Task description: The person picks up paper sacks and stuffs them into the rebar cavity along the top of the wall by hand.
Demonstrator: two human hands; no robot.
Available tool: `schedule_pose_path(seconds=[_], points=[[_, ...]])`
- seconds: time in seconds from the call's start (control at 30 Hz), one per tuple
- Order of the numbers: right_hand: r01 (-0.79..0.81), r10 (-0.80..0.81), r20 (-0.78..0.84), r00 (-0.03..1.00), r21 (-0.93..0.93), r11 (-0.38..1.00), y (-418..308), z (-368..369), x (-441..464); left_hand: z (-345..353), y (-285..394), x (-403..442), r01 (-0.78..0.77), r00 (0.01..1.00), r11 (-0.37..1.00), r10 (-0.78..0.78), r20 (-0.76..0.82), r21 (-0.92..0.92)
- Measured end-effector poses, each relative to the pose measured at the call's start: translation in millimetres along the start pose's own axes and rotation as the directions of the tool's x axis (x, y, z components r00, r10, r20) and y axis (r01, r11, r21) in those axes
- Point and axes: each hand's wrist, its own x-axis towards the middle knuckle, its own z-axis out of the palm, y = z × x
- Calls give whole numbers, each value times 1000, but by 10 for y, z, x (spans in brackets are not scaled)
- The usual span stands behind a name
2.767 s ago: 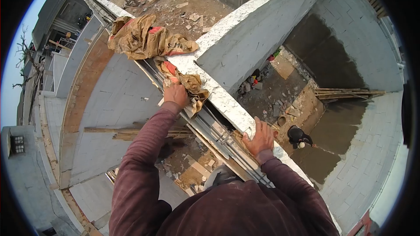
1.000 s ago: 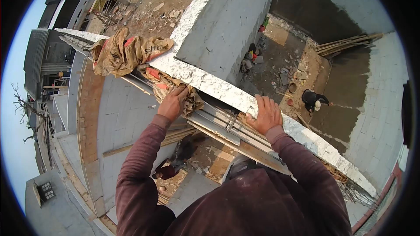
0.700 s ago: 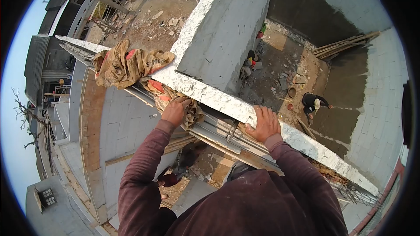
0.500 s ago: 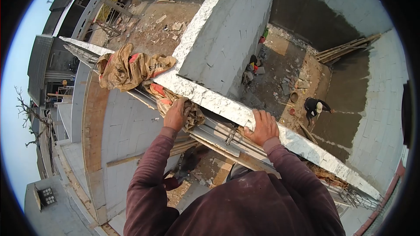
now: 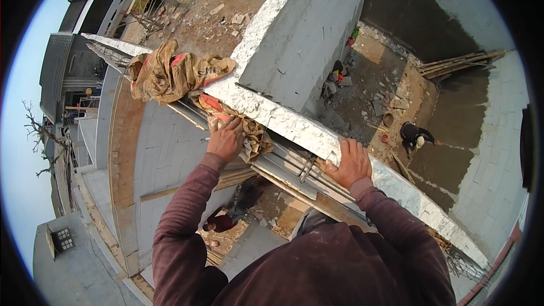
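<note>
My left hand [image 5: 226, 139] lies on a crumpled brown paper sack [image 5: 256, 140] with red patches, its fingers stretched over the paper. The sack sits in the narrow gap beside a rough white wall top, over thin steel bars [image 5: 286, 156]. My right hand [image 5: 350, 164] grips the wall top [image 5: 283, 124], fingers over the edge and thumb on the near side. Another crumpled sack [image 5: 170, 73], brown with red and dark print, rests farther left where the walls meet.
A deep room with a person [image 5: 416, 137] bending near a damp wall lies beyond the wall top. Poles [image 5: 459, 65] lean in its corner. Below me are wooden boards [image 5: 334, 209] and another person [image 5: 221, 222], partly blurred. A curved plank form [image 5: 122, 153] stands at left.
My left hand has shifted over the sack, and its fingers now reach farther across it. My right hand stays on the wall top. The view has shifted slightly.
</note>
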Motion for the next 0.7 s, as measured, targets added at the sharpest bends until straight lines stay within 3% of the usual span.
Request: schedule_pose_path(seconds=[0.17, 0.2, 0.3, 0.33, 0.43, 0.47, 0.6, 0.7], points=[[26, -26, -2, 1000, -32, 999, 14, 3, 39, -145, -88, 110, -1, 989, 999, 7, 145, -36], [31, -31, -14, 999, -14, 999, 20, 8, 45, -155, -101, 113, -27, 997, 999, 29, 72, -31], [11, -11, 10, 1000, -22, 1000, 14, -8, 38, -269, -184, 129, -90, 987, 994, 97, 124, -67], [19, -20, -19, 1000, -32, 999, 24, 11, 31, -189, -196, 122, -116, 993, 990, 116, 6, -79], [14, -14, -22, 1000, -9, 1000, 40, 19, 26, -141, -108, 66, -57, 997, 991, 51, -50, -123], [13, -13, -15, 1000, -19, 1000, 40, 4, 21, -82, -105, 42, -178, 966, 984, 175, -188, 2], [3, -3, 1, 1000, -28, 1000, 18, 0, 25, -70, -222, 112, -279, 947, 960, 279, -158, 23], [5, -5, -8, 1000, -29, 1000, 15, -5, 25, 21, -228, 133, -251, 952, 967, 240, -188, -41]])
